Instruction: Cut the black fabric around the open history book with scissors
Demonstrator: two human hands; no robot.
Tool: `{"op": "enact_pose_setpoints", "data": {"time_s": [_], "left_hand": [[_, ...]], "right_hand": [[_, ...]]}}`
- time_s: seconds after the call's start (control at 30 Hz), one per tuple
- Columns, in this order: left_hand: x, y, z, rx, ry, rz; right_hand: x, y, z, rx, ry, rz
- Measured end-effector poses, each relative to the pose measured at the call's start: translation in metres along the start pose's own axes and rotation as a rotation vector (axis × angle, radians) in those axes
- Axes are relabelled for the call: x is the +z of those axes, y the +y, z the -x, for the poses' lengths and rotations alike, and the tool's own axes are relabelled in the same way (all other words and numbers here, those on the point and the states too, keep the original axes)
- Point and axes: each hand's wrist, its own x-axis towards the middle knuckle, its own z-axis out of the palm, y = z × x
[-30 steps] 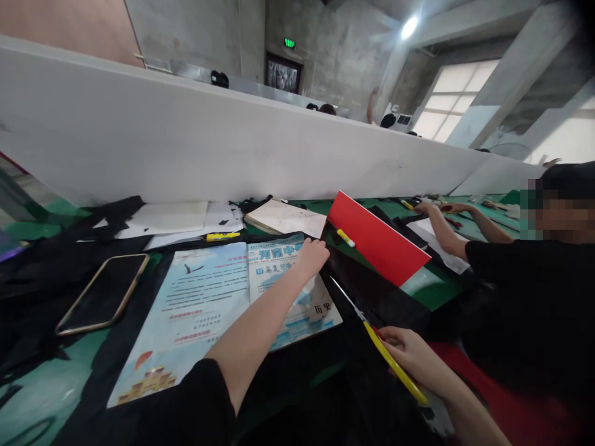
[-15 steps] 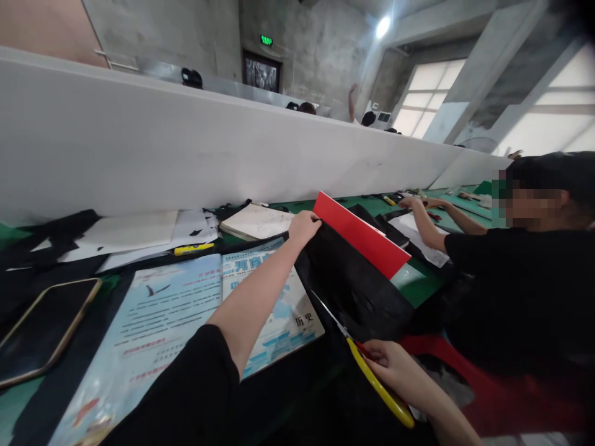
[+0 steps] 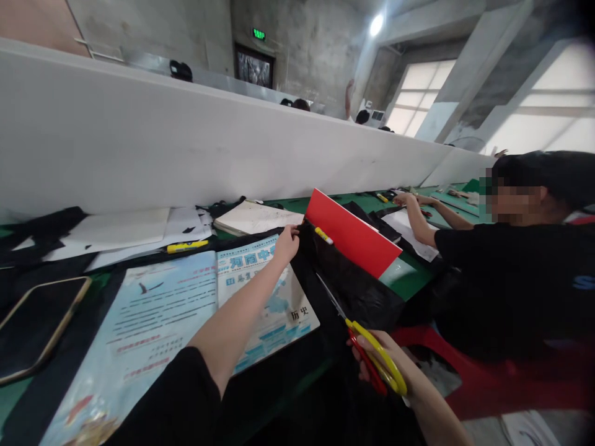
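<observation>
My left hand [image 3: 287, 244] reaches across an open book [image 3: 267, 303] with a pale blue printed cover. Its fingers pinch the edge of a black cloth [image 3: 360, 288], beside the corner of a red board [image 3: 351, 234]. Scissors [image 3: 374, 359] with one yellow and one red handle are in my right hand [image 3: 388, 347]. Their blades point up and left along the cloth, near the book's right edge; whether they touch the cloth I cannot tell. A small yellow tube with a white end [image 3: 324, 235] lies beyond the cloth, against the red board.
A phone [image 3: 39, 325] lies at left. Behind the book are a yellow marker [image 3: 187, 246], paper sheets [image 3: 116, 226] and a notebook [image 3: 255, 218]. A white partition [image 3: 186, 142] runs along the back. A co-worker [image 3: 511, 279] sits close at right, near a red stool [image 3: 441, 353].
My left hand has drawn the cloth edge down and left, uncovering the yellow tube. In my right hand the scissors have turned, so the red handle now shows beside the yellow one.
</observation>
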Motion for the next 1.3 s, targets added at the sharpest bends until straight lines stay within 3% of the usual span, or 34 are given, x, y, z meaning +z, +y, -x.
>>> {"op": "enact_pose_setpoints", "data": {"time_s": [0.13,0.3,0.43,0.97,1.13,1.3], "left_hand": [[-0.01,0.017,0.055,0.024,0.003,-0.141],[-0.005,0.044,0.134,0.191,-0.177,-0.235],[-0.001,0.049,0.168,0.262,-0.215,-0.272],[-0.002,0.035,0.183,0.312,-0.246,-0.29],[-0.001,0.034,0.181,0.333,-0.287,-0.277],[-0.001,0.035,0.182,0.364,-0.31,-0.247]], "right_hand": [[0.003,0.004,0.001,0.016,0.022,-0.082],[0.006,0.004,0.006,0.02,0.016,-0.107],[0.005,0.003,0.009,-0.002,0.009,-0.086],[0.015,0.001,0.015,-0.012,-0.05,-0.143],[0.014,0.0,0.016,0.119,-0.1,-0.188],[0.015,-0.008,0.014,0.176,-0.06,-0.221]]}}
